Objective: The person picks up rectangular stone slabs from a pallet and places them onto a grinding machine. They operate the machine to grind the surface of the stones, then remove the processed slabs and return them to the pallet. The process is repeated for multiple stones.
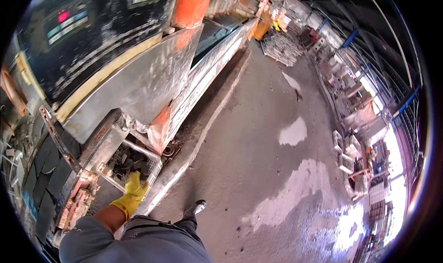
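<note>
My left hand (132, 194), in a yellow rubber glove, reaches down to the near right corner of a pale plastic crate (156, 167). Its fingers appear closed over the rim there, with the glove hiding the corner itself. Inside the crate lie dark, broken pieces (130, 165), too jumbled to name. The crate stands low beside the end of a long metal trough (177, 120). My right hand does not show.
A dark control panel (97, 27) with a red display and an orange post (191, 6) rise on the left. A low concrete curb (203, 145) borders the wet floor (249, 138). Light-coloured crates (347, 161) line the right side; a pile of slats (281, 48) lies far ahead.
</note>
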